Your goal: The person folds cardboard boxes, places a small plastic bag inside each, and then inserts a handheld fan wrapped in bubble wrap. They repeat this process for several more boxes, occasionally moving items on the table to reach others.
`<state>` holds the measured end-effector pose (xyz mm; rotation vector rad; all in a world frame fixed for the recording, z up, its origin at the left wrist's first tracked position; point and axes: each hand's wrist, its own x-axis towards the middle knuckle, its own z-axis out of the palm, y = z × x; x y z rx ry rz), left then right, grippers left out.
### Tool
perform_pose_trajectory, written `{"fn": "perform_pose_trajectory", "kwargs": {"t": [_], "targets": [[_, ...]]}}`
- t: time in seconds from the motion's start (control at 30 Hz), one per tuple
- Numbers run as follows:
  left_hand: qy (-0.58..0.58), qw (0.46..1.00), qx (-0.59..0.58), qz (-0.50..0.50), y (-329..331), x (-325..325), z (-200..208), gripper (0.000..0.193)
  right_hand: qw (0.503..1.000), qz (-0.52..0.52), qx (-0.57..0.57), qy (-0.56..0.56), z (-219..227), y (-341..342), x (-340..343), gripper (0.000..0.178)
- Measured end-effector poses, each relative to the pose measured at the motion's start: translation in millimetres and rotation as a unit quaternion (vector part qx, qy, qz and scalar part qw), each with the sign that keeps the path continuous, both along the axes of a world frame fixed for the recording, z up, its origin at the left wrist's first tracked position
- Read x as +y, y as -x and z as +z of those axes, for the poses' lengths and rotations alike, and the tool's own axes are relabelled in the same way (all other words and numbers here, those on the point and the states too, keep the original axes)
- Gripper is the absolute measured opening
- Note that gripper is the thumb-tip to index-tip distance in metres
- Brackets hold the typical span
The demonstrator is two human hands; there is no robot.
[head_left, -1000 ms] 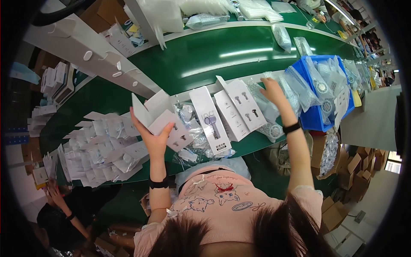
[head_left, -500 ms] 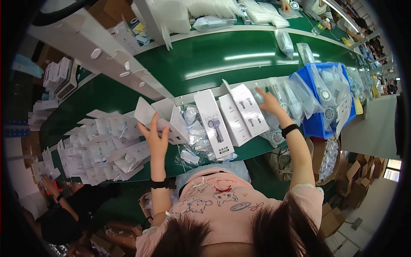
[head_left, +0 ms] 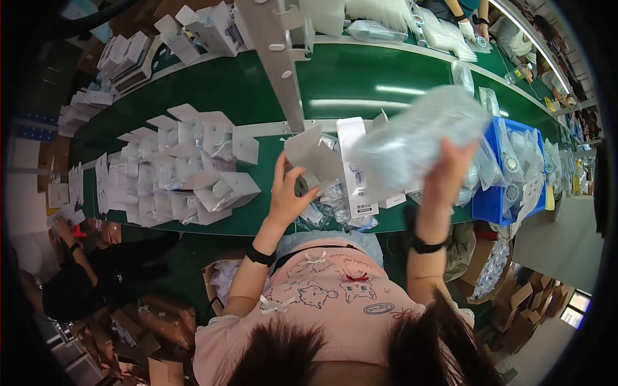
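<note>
My left hand (head_left: 290, 196) grips a small white carton (head_left: 317, 157) by its near left side; the carton's lid flap stands up. My right hand (head_left: 450, 174) is raised, holding a clear bubble-wrap package (head_left: 421, 138) with something pale inside. Motion blurs that hand and the package, and the contents cannot be made out. The package hangs over a tall white printed carton (head_left: 354, 183), hiding part of it and most of the cartons behind. Small clear plastic bags (head_left: 331, 209) lie beside my left hand, close to the table's front edge.
Rows of open white cartons (head_left: 170, 170) with items inside crowd the table's left. A blue bin (head_left: 487, 207) of bubble-wrapped handheld fans stands right. A metal post (head_left: 280, 71) rises beyond my left hand. Co-workers are at the far right and far left (head_left: 71, 270).
My right hand, empty beside the bubble-wrapped pieces before, now holds one up above the cartons. My left hand keeps its carton. The whole view has swung toward the left.
</note>
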<state>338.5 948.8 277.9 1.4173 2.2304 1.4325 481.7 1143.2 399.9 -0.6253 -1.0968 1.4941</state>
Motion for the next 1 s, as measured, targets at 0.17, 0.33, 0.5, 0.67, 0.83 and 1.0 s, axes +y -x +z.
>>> {"fn": "perform_pose_trajectory", "kwargs": {"t": [0.17,0.33,0.5,0.67,0.83,1.0], "targets": [[-0.024,0.999,0.027,0.037,-1.6,-10.4,13.4,0.058,0.994,-0.007,-0.089,-0.061,-58.5,66.1,-65.3,0.065],[-0.096,0.994,0.018,0.053,6.9,-16.7,7.9,0.056,0.884,0.083,-0.296,-0.353,-52.9,64.7,-79.4,0.041],[-0.178,0.976,0.020,0.122,32.1,-30.2,22.6,0.056,0.845,0.154,-0.301,-0.415,-59.7,70.2,-75.3,0.026],[-0.207,0.970,-0.024,0.123,42.9,-33.8,37.3,0.058,0.753,0.251,-0.496,-0.353,-191.3,81.4,-81.1,0.028],[-0.188,0.977,-0.015,0.103,46.1,-29.9,16.6,0.058,0.555,0.133,-0.671,-0.474,-230.9,99.2,-107.4,0.023],[-0.102,0.979,-0.108,0.140,42.2,-25.8,-18.3,0.052,0.515,0.257,-0.689,-0.440,-221.9,101.6,-96.6,0.024]]}}
